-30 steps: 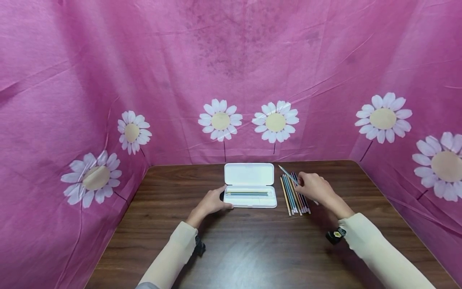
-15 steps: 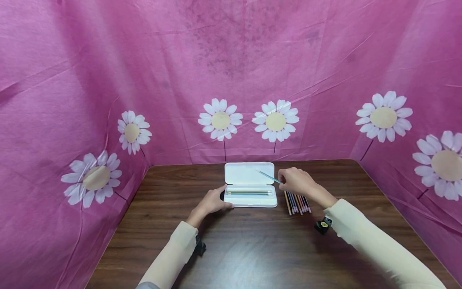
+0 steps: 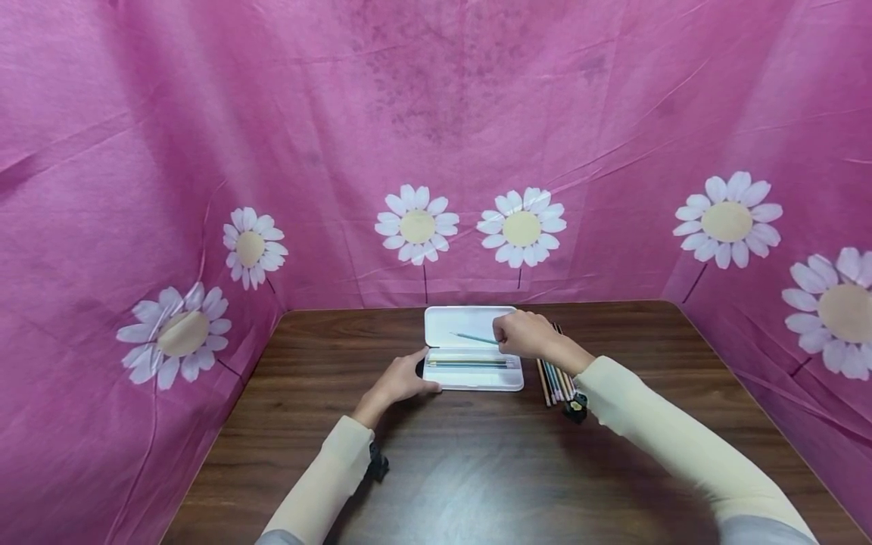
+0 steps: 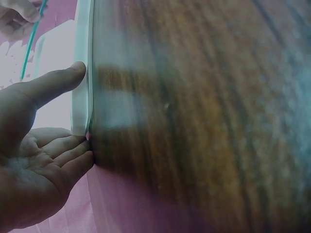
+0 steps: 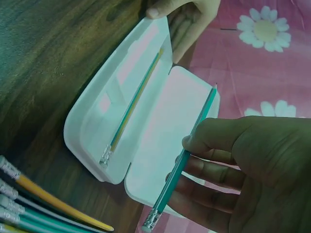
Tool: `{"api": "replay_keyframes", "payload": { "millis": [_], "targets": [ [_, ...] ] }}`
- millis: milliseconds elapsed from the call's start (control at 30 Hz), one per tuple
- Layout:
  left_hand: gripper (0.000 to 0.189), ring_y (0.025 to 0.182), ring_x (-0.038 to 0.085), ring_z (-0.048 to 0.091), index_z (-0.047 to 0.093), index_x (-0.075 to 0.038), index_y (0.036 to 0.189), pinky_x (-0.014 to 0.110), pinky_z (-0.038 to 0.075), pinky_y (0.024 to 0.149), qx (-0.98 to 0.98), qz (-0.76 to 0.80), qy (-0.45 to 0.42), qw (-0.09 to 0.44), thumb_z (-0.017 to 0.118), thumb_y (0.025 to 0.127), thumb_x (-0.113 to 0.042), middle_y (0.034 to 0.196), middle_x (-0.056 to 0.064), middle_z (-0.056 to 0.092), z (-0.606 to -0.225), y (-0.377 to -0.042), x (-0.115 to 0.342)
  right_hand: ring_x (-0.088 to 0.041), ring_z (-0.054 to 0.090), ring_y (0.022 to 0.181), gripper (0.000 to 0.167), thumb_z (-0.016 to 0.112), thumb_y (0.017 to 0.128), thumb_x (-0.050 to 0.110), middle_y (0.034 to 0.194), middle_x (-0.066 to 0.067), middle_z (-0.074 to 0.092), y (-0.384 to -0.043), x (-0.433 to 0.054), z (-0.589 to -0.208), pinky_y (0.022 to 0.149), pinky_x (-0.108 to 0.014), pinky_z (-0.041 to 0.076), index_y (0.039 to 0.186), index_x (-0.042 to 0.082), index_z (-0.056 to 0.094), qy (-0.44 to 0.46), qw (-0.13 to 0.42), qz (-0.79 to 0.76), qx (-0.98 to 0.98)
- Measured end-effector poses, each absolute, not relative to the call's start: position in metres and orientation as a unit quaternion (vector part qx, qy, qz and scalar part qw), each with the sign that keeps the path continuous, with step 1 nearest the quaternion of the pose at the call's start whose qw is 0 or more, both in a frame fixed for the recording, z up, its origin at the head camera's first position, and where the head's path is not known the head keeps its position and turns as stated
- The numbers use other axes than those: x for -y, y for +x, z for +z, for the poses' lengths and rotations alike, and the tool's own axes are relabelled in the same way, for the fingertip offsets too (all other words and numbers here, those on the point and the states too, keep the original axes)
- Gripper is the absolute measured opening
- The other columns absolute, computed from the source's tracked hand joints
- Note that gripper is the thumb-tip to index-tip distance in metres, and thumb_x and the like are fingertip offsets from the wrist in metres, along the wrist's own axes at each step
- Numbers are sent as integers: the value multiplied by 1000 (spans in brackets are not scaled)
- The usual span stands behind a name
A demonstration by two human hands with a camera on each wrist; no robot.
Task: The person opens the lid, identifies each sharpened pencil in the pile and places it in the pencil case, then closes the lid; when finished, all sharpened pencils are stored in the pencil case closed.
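Observation:
A white pencil case (image 3: pixel 474 383) lies with its lid (image 3: pixel 443 327) raised on the wooden table. Inside, along the hinge side, are a yellow pencil and a teal one (image 5: pixel 130 111). At the case's left end, my left hand (image 3: pixel 400 381) rests with its thumb (image 4: pixel 58 83) against the front edge and its fingers, fairly straight, by the end wall. My right hand (image 3: pixel 524 333) pinches a teal pencil (image 5: pixel 177 172) between thumb and fingers, in front of the raised lid. The pencil's tip points left and its eraser end shows below the fingers in the right wrist view.
Right of the case lies a row of several loose pencils (image 3: pixel 555 382), eraser ends toward me, partly hidden under the right forearm. The brown table (image 3: pixel 450 469) backs onto a pink cloth (image 3: pixel 327 189) printed with white flowers.
My right hand has carried the teal pencil left from above the loose pencils to the raised lid, and the pencil has turned nearly level. My left hand has stayed in place.

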State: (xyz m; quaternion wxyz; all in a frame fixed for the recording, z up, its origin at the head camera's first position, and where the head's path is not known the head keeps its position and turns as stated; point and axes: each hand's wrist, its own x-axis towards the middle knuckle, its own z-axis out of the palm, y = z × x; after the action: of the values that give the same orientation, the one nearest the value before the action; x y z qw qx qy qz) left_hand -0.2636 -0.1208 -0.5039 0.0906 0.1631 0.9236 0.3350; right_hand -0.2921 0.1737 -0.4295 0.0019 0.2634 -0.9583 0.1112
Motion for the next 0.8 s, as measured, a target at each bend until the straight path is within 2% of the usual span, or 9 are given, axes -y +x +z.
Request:
{"api": "replay_keyframes", "payload": {
  "millis": [333, 633, 800],
  "targets": [
    [92, 139, 35, 58, 43, -3, 162, 51, 47, 117, -923, 337, 159, 94, 89, 87, -31, 153, 24, 59, -506, -264, 120, -12, 55, 70, 20, 77, 84, 7, 71, 7, 60, -302, -151, -440, 57, -34, 46, 74, 20, 65, 286, 7, 99, 953],
    [92, 136, 34, 60, 43, -4, 162, 51, 48, 116, -921, 343, 157, 98, 89, 87, -32, 152, 24, 60, -506, -263, 121, -13, 52, 68, 23, 78, 88, 5, 71, 5, 60, -303, -138, -459, 60, -32, 45, 73, 17, 66, 283, 1, 98, 954],
    [92, 132, 32, 62, 45, -5, 162, 51, 48, 114, -919, 349, 158, 97, 90, 86, -31, 148, 23, 63, -505, -263, 121, -13, 53, 67, 25, 80, 90, 8, 71, 4, 62, -305, -133, -473, 61, -34, 48, 72, 17, 66, 279, 21, 73, 957]
  ]
}}
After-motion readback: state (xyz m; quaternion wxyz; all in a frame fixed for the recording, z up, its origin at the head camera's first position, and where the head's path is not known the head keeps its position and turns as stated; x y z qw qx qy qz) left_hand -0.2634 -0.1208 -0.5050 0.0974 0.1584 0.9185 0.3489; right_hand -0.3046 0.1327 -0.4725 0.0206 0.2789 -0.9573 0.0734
